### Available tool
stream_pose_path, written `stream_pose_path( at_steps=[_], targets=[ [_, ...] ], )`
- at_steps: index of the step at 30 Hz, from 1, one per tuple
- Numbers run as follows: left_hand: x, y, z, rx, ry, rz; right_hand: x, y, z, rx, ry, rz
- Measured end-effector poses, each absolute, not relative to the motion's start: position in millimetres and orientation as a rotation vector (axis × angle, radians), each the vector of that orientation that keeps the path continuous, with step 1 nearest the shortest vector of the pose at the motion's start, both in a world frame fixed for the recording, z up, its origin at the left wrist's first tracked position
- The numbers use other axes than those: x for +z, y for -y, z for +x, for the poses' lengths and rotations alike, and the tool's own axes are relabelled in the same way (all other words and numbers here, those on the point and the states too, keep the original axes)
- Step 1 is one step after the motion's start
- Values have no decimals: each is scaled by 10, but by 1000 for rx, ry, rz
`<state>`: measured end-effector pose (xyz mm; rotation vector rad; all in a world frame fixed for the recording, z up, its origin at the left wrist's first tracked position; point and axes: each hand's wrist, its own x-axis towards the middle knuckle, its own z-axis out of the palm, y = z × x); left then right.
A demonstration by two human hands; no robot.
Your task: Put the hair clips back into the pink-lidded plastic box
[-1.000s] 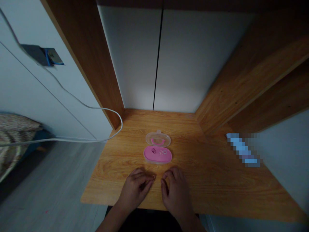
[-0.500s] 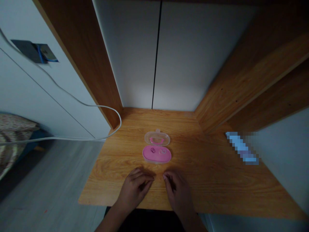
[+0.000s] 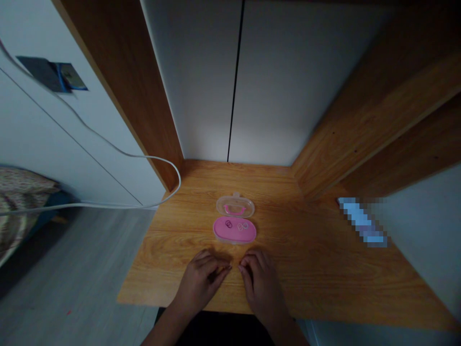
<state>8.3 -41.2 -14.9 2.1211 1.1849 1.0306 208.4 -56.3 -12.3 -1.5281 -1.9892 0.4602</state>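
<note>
A small pink oval case [image 3: 235, 230] lies open on the wooden desk [image 3: 324, 269], its clear lid [image 3: 235, 208] folded back behind it. A few tiny rings rest on the pink tray. My left hand [image 3: 201, 283] and my right hand [image 3: 260, 287] sit on the desk just in front of the case, fingers curled, fingertips nearly meeting. Something very small seems pinched between the fingertips, too small and dim to name.
A white cable [image 3: 118, 154] loops from the left wall onto the desk's back left corner. White cabinet doors [image 3: 259, 81] close the back; a slanted wooden panel [image 3: 363, 120] rises on the right. A blurred pale object [image 3: 362, 222] lies at the right edge.
My right hand's fingers have drawn in towards the left hand's fingertips after being slightly apart half a second ago. The case has not moved.
</note>
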Motion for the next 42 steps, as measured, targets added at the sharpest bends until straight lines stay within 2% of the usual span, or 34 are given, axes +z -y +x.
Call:
stream_pose_path(
  at_steps=[10, 27, 42],
  targets=[
    [-140, 417, 100, 1033, -1195, 2133, -189, 593, 2175, 500, 1934, -1377],
    [-191, 436, 83, 1007, -1257, 2082, -268, 590, 2186, 545, 1884, -1399],
    [-137, 447, 76, 971, -1108, 2112, -119, 593, 2143, 670, 1983, -1204]
  ],
)
